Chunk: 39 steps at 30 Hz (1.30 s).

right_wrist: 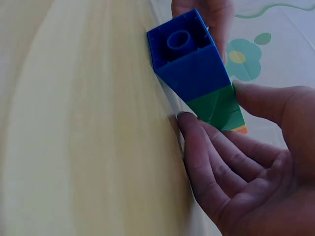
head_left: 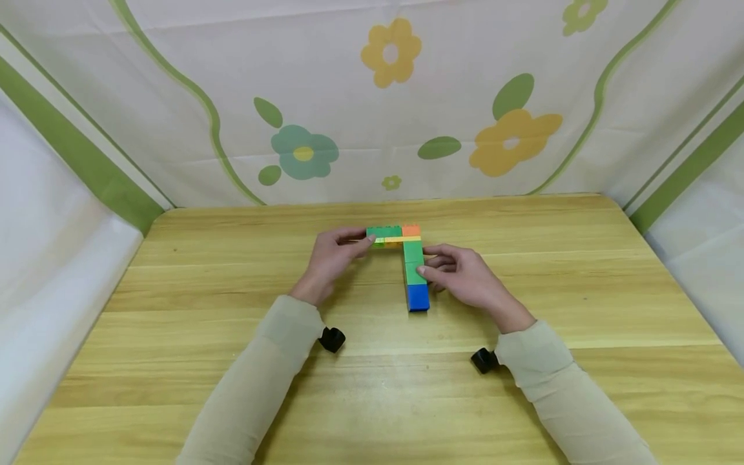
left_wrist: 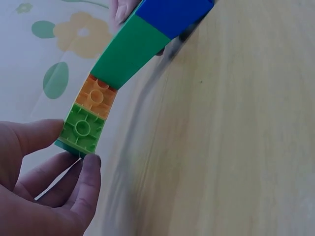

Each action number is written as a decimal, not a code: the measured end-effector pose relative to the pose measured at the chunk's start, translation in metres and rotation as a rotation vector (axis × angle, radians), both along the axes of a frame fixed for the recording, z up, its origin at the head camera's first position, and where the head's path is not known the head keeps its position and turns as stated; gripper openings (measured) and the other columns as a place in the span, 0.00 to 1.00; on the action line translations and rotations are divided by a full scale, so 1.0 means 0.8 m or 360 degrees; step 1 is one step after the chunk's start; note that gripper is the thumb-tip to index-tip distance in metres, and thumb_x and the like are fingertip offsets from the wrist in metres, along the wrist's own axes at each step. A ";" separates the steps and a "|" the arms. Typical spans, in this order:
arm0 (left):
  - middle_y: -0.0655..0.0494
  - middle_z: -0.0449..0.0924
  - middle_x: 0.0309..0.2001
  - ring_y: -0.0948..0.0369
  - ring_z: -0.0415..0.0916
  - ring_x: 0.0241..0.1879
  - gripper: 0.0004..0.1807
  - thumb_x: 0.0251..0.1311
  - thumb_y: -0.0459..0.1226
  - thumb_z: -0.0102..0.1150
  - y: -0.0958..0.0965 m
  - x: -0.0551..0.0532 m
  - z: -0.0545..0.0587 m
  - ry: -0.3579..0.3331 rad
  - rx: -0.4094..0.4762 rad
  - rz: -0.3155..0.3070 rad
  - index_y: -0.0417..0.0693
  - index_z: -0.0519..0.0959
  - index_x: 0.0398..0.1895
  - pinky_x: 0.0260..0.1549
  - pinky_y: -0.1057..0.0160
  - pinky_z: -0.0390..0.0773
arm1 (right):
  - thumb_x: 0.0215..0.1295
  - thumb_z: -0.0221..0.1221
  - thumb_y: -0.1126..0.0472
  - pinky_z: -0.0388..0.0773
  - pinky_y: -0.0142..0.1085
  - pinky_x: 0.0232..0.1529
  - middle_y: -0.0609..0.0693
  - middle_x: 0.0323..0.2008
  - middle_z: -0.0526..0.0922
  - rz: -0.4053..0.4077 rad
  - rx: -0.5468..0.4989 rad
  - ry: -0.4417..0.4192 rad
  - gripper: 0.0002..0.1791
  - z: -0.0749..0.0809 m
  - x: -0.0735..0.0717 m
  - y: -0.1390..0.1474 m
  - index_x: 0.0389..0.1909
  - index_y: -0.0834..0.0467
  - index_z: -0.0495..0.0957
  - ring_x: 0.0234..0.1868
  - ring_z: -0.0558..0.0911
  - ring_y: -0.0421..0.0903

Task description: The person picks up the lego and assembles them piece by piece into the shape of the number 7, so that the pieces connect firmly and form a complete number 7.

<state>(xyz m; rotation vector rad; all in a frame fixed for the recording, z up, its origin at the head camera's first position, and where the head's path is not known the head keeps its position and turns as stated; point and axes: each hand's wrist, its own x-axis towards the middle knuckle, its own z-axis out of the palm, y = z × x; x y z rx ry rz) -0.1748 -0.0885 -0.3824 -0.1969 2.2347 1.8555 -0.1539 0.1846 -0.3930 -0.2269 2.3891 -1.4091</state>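
Note:
Both hands hold one L-shaped structure of toy building bricks over the wooden table. Its long leg has two green bricks (head_left: 414, 261) and, at the near end, a blue brick (head_left: 418, 298), whose hollow underside shows in the right wrist view. At the far corner is an orange brick (head_left: 411, 230); the short leg has a dark green brick (head_left: 383, 231) with studs. Under that lie a lime brick (left_wrist: 82, 128) and an orange-yellow one (left_wrist: 96, 97). My left hand (head_left: 333, 258) pinches the short leg's end between thumb and fingers. My right hand (head_left: 465, 274) grips the green bricks from the right.
The light wooden table (head_left: 383, 394) spreads around the hands. A white curtain (head_left: 349, 84) printed with flowers stands behind it, with white cloth at both sides. A black camera mount (head_left: 332, 340) sits at the left sleeve cuff, and another black mount (head_left: 484, 360) at the right.

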 end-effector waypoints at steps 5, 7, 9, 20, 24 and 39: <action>0.52 0.85 0.63 0.54 0.80 0.60 0.20 0.72 0.43 0.70 0.006 -0.001 -0.001 -0.0034 -0.0028 0.0075 0.51 0.86 0.63 0.63 0.52 0.81 | 0.77 0.66 0.51 0.89 0.41 0.49 0.61 0.61 0.86 -0.0049 -0.0063 -0.0081 0.32 -0.001 -0.001 -0.002 0.76 0.59 0.72 0.50 0.89 0.50; 0.53 0.85 0.64 0.55 0.79 0.62 0.19 0.72 0.43 0.71 0.007 -0.002 -0.002 -0.0043 -0.0038 0.0089 0.51 0.87 0.63 0.65 0.52 0.80 | 0.77 0.66 0.51 0.89 0.40 0.49 0.61 0.61 0.85 -0.0061 -0.0071 -0.0095 0.32 -0.002 -0.001 -0.003 0.76 0.59 0.72 0.49 0.89 0.49; 0.53 0.84 0.64 0.54 0.78 0.63 0.19 0.72 0.43 0.71 0.008 -0.003 -0.003 -0.0044 -0.0037 0.0099 0.51 0.87 0.63 0.66 0.52 0.79 | 0.77 0.66 0.51 0.89 0.40 0.49 0.61 0.61 0.85 -0.0072 -0.0074 -0.0100 0.32 -0.001 -0.001 -0.003 0.76 0.59 0.73 0.47 0.89 0.48; 0.50 0.85 0.64 0.53 0.78 0.64 0.20 0.71 0.42 0.72 0.011 -0.002 -0.008 -0.0018 -0.0101 0.0127 0.47 0.87 0.63 0.66 0.53 0.80 | 0.75 0.68 0.51 0.89 0.39 0.47 0.59 0.56 0.87 -0.0101 -0.0069 -0.0123 0.30 -0.003 0.001 -0.005 0.72 0.58 0.76 0.42 0.90 0.47; 0.48 0.86 0.62 0.52 0.80 0.64 0.20 0.71 0.40 0.71 0.012 -0.002 -0.012 -0.0002 -0.0148 0.0119 0.46 0.86 0.63 0.67 0.52 0.80 | 0.75 0.68 0.51 0.89 0.39 0.46 0.59 0.54 0.87 -0.0107 -0.0054 -0.0105 0.28 -0.005 0.000 -0.006 0.70 0.59 0.78 0.41 0.90 0.46; 0.47 0.86 0.61 0.51 0.81 0.62 0.20 0.72 0.41 0.70 0.022 0.001 -0.020 0.0014 -0.0139 0.0107 0.45 0.85 0.63 0.67 0.51 0.80 | 0.74 0.69 0.50 0.88 0.38 0.45 0.58 0.53 0.88 -0.0132 -0.0045 -0.0106 0.29 -0.011 0.006 0.002 0.70 0.59 0.79 0.39 0.88 0.48</action>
